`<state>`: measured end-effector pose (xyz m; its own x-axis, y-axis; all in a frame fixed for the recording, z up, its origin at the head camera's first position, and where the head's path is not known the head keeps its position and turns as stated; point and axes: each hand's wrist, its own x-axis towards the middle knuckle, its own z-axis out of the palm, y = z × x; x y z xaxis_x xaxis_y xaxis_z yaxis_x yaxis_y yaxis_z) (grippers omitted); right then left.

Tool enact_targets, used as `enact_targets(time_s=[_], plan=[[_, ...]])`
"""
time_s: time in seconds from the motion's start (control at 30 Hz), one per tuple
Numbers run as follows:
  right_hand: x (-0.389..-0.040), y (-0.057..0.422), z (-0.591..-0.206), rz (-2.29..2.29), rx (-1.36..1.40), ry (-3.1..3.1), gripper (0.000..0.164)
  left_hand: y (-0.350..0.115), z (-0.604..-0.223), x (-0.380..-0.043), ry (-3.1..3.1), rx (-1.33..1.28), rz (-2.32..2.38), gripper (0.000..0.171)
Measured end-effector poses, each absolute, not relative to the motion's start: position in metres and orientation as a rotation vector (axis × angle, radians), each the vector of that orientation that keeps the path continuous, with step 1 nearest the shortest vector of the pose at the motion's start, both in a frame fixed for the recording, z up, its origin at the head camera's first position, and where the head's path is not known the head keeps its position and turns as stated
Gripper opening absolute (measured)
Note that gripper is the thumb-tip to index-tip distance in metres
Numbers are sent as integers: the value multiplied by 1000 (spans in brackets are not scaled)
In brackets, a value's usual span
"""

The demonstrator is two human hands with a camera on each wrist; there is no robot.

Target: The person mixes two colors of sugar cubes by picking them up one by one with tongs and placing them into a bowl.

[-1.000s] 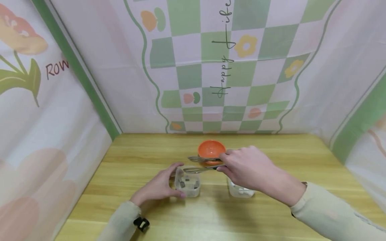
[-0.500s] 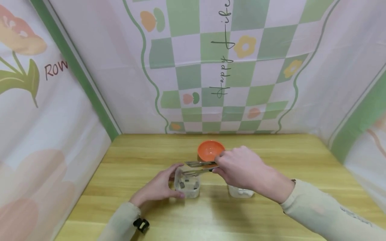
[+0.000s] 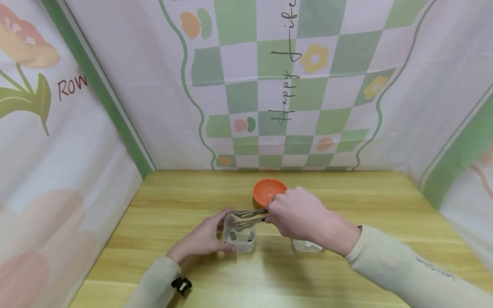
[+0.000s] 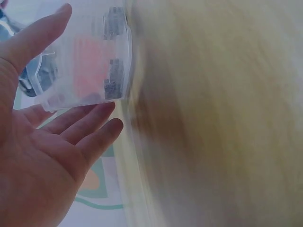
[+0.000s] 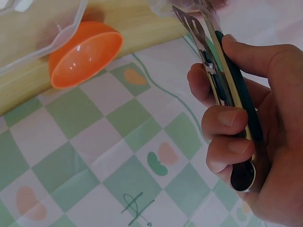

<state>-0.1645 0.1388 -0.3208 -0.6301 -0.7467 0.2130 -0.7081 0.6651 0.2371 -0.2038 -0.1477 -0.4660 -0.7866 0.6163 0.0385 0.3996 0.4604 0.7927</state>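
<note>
Wooden tabletop (image 3: 358, 196), tongs (image 3: 251, 214) (parted), long axis crosswise — pointing left

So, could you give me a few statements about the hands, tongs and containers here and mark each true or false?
1. The right hand holds the tongs. True.
2. The left hand touches nothing. False: its thumb and fingers are around a clear container.
3. Dark pieces lie in that clear container. True.
4. The bowl is green. False: it is orange.
5. The tongs' tips are over the bowl. False: they are at the clear container's mouth.
6. The other container holds something white. True.
</note>
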Motion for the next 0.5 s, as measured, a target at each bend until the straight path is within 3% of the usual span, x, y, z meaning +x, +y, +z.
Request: enact_targets(time_s=[0.5], plan=[[-168,129,-338,-285,1184,-2629,45,-149,-464,-203,2452,845,1217,110]])
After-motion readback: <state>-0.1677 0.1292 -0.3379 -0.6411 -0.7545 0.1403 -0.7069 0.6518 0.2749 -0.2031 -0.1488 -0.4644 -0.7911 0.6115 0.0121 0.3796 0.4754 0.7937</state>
